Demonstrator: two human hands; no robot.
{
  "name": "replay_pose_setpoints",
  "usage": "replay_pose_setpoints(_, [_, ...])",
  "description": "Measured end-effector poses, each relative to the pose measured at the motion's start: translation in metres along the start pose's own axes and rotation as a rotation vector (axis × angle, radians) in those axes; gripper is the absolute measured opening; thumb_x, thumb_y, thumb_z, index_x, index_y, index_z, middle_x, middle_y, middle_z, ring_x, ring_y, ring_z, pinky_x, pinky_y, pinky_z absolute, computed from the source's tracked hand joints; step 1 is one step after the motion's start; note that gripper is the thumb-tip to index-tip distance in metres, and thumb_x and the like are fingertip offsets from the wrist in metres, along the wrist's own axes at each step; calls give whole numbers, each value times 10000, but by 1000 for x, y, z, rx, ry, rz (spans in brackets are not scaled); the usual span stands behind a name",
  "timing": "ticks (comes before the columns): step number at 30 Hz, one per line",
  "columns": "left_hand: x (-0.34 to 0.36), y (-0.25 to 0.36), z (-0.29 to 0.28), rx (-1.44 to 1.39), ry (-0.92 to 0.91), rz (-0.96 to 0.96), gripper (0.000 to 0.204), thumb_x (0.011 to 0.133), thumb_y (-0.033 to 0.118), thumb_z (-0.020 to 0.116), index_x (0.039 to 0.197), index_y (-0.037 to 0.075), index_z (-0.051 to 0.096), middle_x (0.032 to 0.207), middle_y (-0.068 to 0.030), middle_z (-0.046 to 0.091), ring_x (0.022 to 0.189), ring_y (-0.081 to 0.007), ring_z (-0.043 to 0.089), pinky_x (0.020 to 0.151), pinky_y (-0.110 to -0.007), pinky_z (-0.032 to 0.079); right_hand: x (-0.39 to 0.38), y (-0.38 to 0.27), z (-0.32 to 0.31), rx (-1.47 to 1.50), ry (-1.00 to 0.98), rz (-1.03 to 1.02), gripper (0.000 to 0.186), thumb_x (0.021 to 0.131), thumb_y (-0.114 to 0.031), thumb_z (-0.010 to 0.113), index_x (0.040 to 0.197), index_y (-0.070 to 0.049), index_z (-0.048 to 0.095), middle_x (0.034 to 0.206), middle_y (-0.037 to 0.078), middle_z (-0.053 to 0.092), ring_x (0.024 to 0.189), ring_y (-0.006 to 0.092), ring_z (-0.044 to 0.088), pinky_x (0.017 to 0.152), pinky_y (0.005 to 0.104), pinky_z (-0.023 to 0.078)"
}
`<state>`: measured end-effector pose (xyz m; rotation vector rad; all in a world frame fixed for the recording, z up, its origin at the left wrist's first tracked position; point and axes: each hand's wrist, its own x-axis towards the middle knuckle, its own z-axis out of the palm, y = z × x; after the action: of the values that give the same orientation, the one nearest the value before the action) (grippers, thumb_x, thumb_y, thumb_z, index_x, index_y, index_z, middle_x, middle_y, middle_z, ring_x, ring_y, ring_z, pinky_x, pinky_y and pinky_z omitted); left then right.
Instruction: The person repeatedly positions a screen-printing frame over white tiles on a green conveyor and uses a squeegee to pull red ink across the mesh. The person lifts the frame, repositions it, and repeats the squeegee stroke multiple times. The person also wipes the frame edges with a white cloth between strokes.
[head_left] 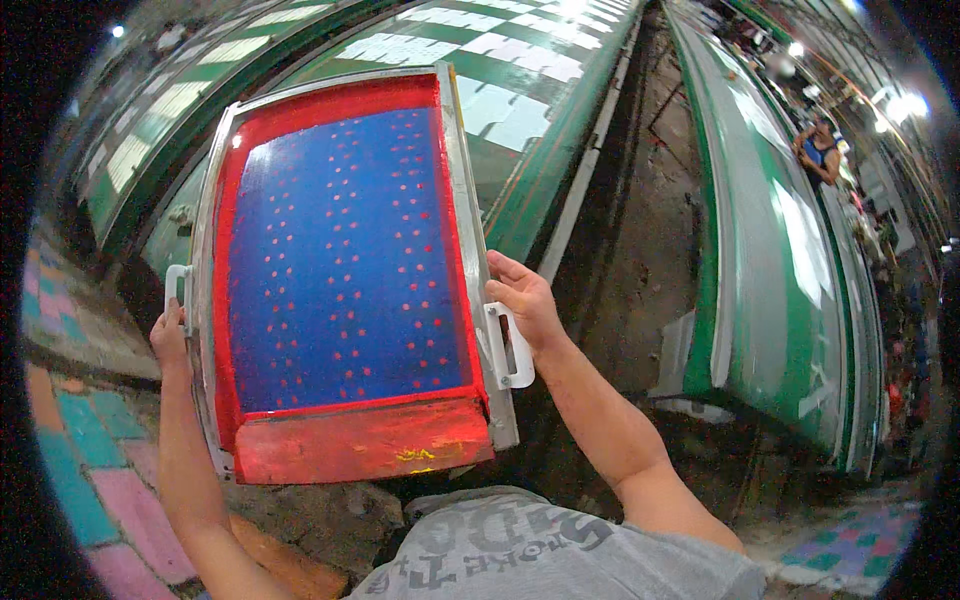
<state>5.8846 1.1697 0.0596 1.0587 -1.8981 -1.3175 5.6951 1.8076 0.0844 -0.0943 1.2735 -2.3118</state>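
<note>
In front of me I hold up a screen-printing frame (465, 230). Its blue mesh (310, 250) carries columns of small red dots inside a red border. A red-stained flap or strip (360, 440) with a yellow smear lies along its near end. My left hand (170, 338) is closed at the white handle (178, 290) on the left side, its fingers partly hidden. My right hand (525, 300) grips the right side of the frame at the upper part of the other white handle (518, 350).
Beyond the frame runs a long green printing table (400, 60) with pale rectangular pieces on it. A dark aisle (640, 220) separates it from another green table (770, 300) at the right. A person (820, 155) stands farther off at the right. Painted pink and teal floor (130, 500) shows lower left.
</note>
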Motion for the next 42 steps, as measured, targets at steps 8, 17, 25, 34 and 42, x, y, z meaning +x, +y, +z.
replay_pose_setpoints(8, [-40, -29, -76, -176, 201, -148, 349, 1060, 410, 703, 934, 84, 715, 848, 26, 656, 739, -109, 582, 692, -305, 464, 102, 9, 41, -345, -145, 79, 489, 956, -35, 712, 1430, 65, 643, 1361, 139, 724, 1158, 187, 708, 1040, 326, 535])
replay_pose_setpoints(17, [-154, -39, -46, 35, 551, -279, 325, 1039, 345, 733, 1049, 20, 742, 909, -19, 705, 814, -143, 640, 732, -352, 516, 245, 6, 26, -600, -445, 212, 619, 932, -213, 807, 1473, 27, 624, 1393, 161, 711, 1246, 231, 677, 1086, 380, 506])
replay_pose_setpoints(25, [-262, -37, 46, 223, 679, -264, 232, 1037, 231, 707, 1116, 15, 734, 953, -26, 721, 830, -148, 639, 756, -349, 524, 335, -12, -16, -683, -737, 291, 732, 923, -272, 816, 1539, 25, 554, 1480, 193, 646, 1344, 266, 616, 1144, 395, 458])
replay_pose_setpoints(34, [-317, 1, 129, 194, 811, -307, 186, 1038, 206, 691, 1097, 43, 758, 998, -43, 741, 886, -162, 668, 816, -365, 534, 358, -45, -52, -672, -794, 358, 691, 928, -251, 788, 1536, 0, 576, 1468, 145, 653, 1355, 236, 593, 1179, 392, 406])
replay_pose_setpoints(42, [-323, 21, 147, 163, 810, -258, 201, 962, 104, 639, 1109, 42, 762, 1016, -53, 748, 929, -188, 692, 867, -376, 540, 366, -61, -58, -683, -797, 366, 679, 938, -247, 780, 1540, -10, 576, 1470, 155, 648, 1352, 236, 592, 1188, 391, 396])
